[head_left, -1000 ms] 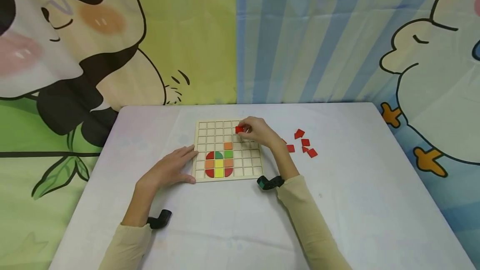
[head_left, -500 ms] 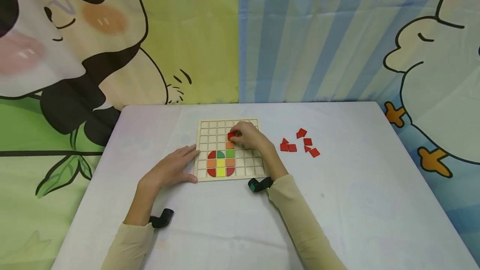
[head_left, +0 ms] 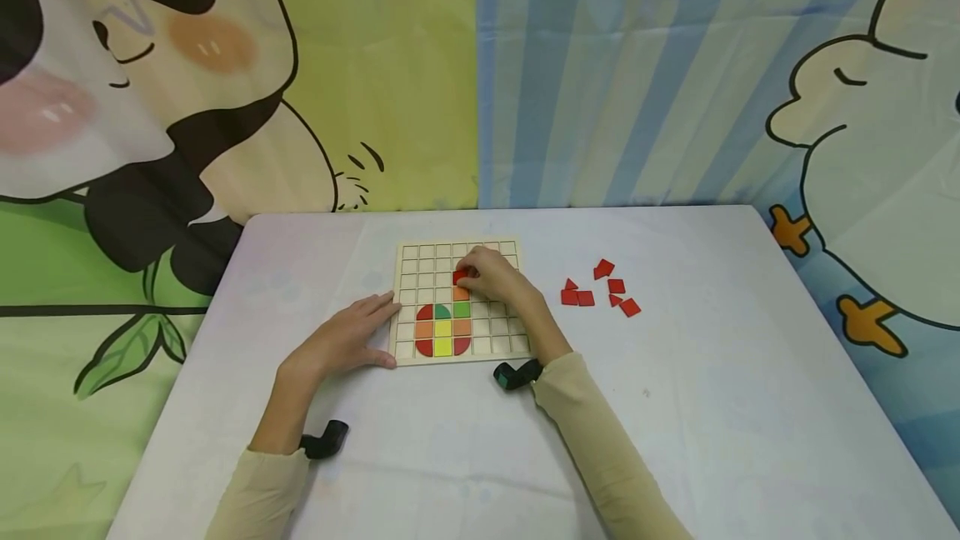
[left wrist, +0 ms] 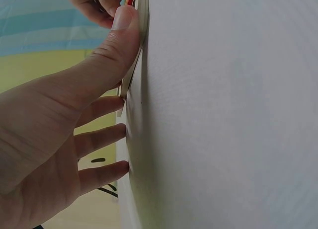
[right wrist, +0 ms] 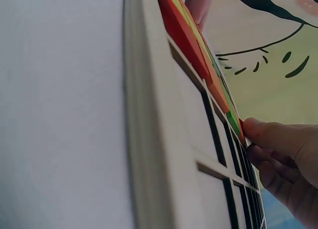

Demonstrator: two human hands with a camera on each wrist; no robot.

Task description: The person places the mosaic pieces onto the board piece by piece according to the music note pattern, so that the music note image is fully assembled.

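A pale wooden grid board (head_left: 495, 346) lies on the table. Red, orange, yellow and green tiles fill several of its cells, among them a yellow tile (head_left: 443, 347) and a light green tile (head_left: 461, 309). My right hand (head_left: 491, 275) pinches a red square tile (head_left: 458, 277) over the cell just beyond an orange tile (head_left: 461, 294). In the right wrist view the thumb and fingers (right wrist: 283, 144) meet at the far end of the tile column. My left hand (head_left: 341, 336), fingers straight and spread, rests against the board's left edge; its thumb touches the rim (left wrist: 143, 20).
Loose red pieces, squares and triangles, lie right of the board, including a red square (head_left: 631, 307) and a red triangle (head_left: 571, 283). The white table (head_left: 720, 407) meets a cartoon-printed curtain (head_left: 600, 73) at its back edge.
My right hand has moved left and slightly nearer with the red tile, from the board's upper right to just beyond the orange tile. The left hand stays at the board's edge.
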